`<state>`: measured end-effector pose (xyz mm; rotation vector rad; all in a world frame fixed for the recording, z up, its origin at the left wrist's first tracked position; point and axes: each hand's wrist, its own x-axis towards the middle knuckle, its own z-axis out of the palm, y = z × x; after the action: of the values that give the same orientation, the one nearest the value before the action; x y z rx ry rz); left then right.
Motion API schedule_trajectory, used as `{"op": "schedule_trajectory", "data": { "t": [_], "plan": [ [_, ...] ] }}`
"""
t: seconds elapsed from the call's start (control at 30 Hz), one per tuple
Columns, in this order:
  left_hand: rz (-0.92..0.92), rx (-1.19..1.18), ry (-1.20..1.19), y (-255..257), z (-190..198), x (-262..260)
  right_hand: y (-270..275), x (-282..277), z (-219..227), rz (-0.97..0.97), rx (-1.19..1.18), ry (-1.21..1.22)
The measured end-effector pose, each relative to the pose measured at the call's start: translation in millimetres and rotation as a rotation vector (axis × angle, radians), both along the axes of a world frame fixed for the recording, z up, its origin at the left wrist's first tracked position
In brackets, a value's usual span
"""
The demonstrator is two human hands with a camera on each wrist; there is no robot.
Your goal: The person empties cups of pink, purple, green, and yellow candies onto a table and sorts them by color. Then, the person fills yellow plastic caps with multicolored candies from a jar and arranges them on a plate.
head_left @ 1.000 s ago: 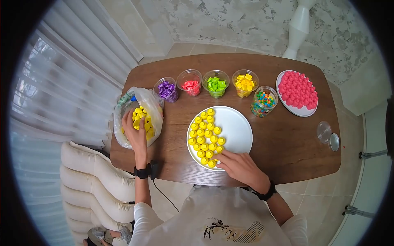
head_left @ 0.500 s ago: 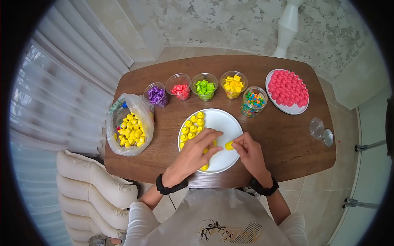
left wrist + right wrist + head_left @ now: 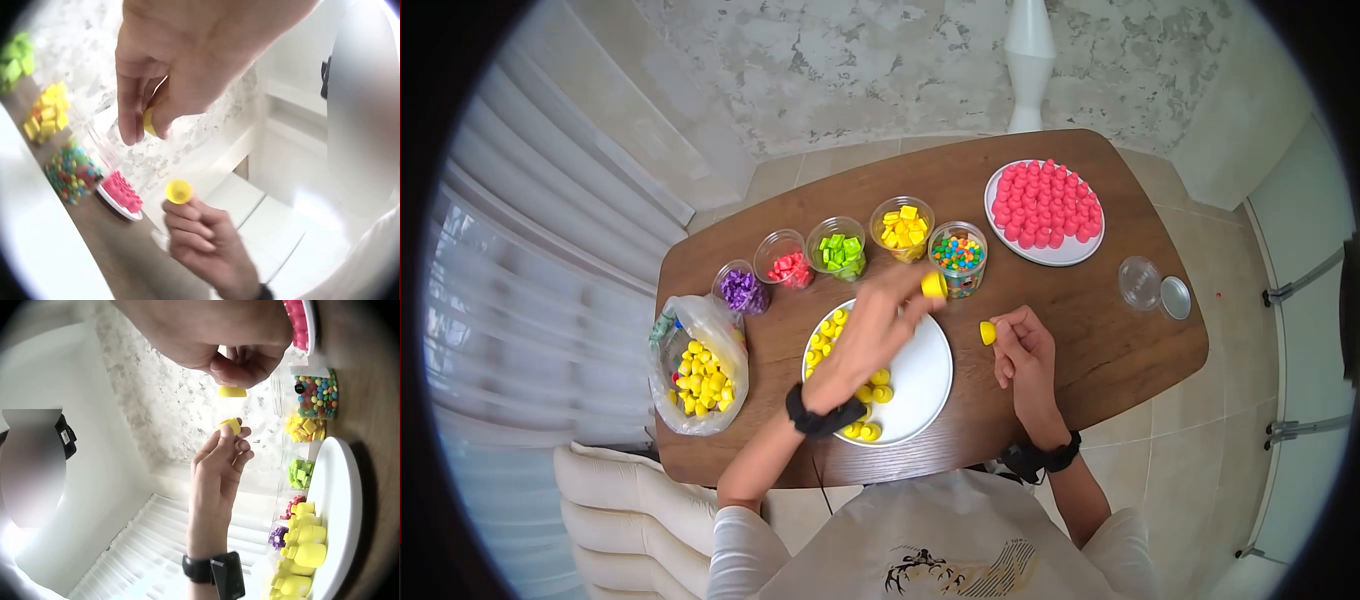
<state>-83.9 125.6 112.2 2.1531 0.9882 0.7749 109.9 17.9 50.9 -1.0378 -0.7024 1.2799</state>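
Above the upper part of the white plate point(image 3: 935, 380), my left hand point(image 3: 865, 335) pinches a small yellow piece point(image 3: 230, 426), partly hidden behind the fingers in the left wrist view. To the right of the plate, my right hand point(image 3: 1028, 362) holds a hollow yellow cup-shaped piece point(image 3: 179, 191) by fingers and thumb, its round opening facing the left wrist camera. The two pieces are apart. Several yellow bottle-like pieces point(image 3: 309, 555) stand on the plate's left side, some covered by my left hand and wrist in the head view.
Left stands a plastic bag point(image 3: 668, 385) of yellow pieces. Behind the plate are tubs of purple point(image 3: 743, 291), red point(image 3: 789, 269), green point(image 3: 840, 256) and yellow sweets point(image 3: 904, 228), plus a jar of coloured balls point(image 3: 958, 255). Farther right are a plate of pink pieces point(image 3: 1046, 205) and lids point(image 3: 1175, 298).
My left hand went from the bag to the plate, then up toward the tubs with a yellow piece. My right hand left the plate's pieces and now holds a yellow cup beside the plate. The head view shifted.
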Motion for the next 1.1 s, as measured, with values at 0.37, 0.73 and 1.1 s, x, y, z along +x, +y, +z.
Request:
{"op": "schedule_trajectory", "data": {
  "t": [0.37, 0.73, 1.1],
  "plan": [
    [-0.012, 0.547, 0.13, 49, -8, 36, -5, -1, 0, -0.042, 0.064, -0.091],
    [-0.117, -0.167, -0.099, -42, -4, 7, -2, -18, 11, -0.054, 0.165, -0.124],
    [-0.057, -0.106, -0.056, -70, -20, -36, -2, -50, 6, 0.14, 0.159, -0.428]
  ]
}}
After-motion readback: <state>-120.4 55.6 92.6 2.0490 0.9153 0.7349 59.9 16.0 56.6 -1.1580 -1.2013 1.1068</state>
